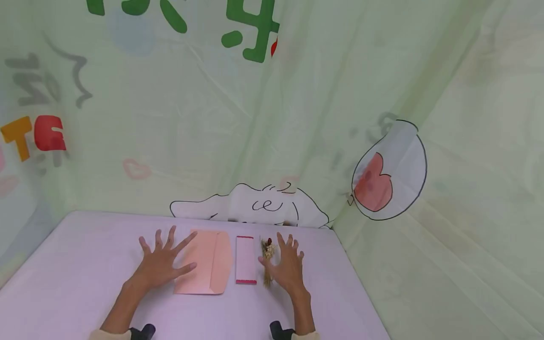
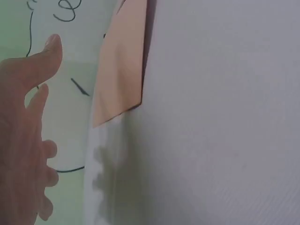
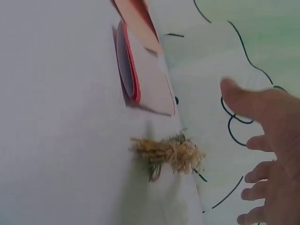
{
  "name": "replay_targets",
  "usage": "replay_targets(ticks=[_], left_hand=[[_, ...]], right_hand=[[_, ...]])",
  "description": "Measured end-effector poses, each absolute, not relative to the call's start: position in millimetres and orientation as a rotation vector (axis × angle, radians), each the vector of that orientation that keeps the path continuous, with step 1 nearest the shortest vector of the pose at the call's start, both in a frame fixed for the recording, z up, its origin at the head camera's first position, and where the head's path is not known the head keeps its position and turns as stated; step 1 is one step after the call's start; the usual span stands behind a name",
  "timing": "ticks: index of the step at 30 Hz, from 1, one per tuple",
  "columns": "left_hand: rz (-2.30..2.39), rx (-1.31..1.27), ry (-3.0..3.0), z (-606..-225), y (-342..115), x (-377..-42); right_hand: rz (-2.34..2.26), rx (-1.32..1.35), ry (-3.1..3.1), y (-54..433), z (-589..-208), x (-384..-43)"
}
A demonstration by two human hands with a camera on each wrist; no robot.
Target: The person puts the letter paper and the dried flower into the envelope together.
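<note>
In the head view my left hand (image 1: 159,263) is spread over the left edge of a peach envelope (image 1: 201,264) with its flap to the right. My right hand (image 1: 289,267), fingers also spread, is beside a small bunch of dried flowers (image 1: 267,255) and partly covers it. Between envelope and flowers lies a folded pink card (image 1: 246,259) with red edges. Both wrist views show the hands raised above the table, holding nothing. The right wrist view shows the card's fold (image 3: 131,70) and the tied flower stems (image 3: 152,149).
A pale lilac table (image 1: 85,264) bears all these things. Behind it hangs a light green curtain (image 1: 191,118) with printed letters and drawings, and it continues along the right side (image 1: 467,236). A dark band (image 1: 142,332) is on the left wrist.
</note>
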State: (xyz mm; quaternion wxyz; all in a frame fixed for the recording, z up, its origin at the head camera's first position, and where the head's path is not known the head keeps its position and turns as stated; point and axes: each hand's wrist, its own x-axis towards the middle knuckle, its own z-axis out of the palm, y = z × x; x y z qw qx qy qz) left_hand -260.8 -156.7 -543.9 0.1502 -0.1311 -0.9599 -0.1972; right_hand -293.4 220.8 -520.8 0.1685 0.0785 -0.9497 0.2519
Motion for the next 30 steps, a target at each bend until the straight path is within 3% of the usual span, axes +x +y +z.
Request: replay_targets(ticks=[14, 30], left_hand=[[-0.697, -0.546, -2.819, -563.4, -95.1, -260.3], [-0.842, -0.517, -2.842, -570.6, -99.4, -254.5]], right_hand=[[0.801, -0.117, -2.571, 142.5, -535.8, -302.9], [0.938, -0.415, -2.599, 110.2, -551.1, -299.2]])
